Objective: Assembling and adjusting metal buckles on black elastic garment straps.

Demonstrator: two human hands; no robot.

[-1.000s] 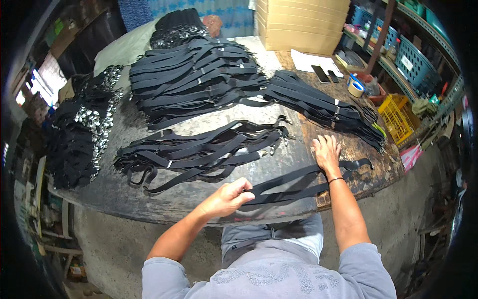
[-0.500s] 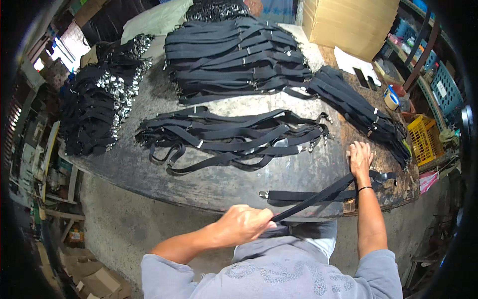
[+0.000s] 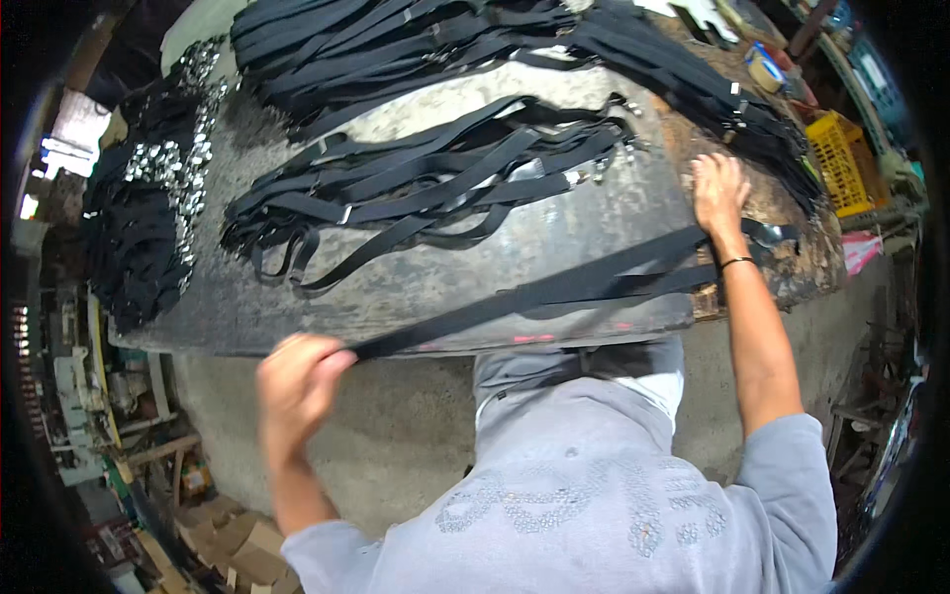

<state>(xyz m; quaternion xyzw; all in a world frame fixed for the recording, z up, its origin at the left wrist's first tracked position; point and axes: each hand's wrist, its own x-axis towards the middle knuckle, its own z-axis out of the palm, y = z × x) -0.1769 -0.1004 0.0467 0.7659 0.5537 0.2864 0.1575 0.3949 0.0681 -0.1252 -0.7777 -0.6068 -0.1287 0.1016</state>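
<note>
One black strap point(image 3: 534, 291) slants from lower left to centre right across the worktop point(image 3: 584, 236); I see the left hand point(image 3: 303, 381) with fingers gripping it, the right hand point(image 3: 720, 193) flat over it, fingers open.

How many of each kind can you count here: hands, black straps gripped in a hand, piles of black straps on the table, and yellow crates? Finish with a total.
Hands: 2 (left hand, right hand)
Gripped black strap: 1
Black strap piles: 4 (left pile, far stack, right bundle, middle heap)
Yellow crate: 1
Total: 8
</note>
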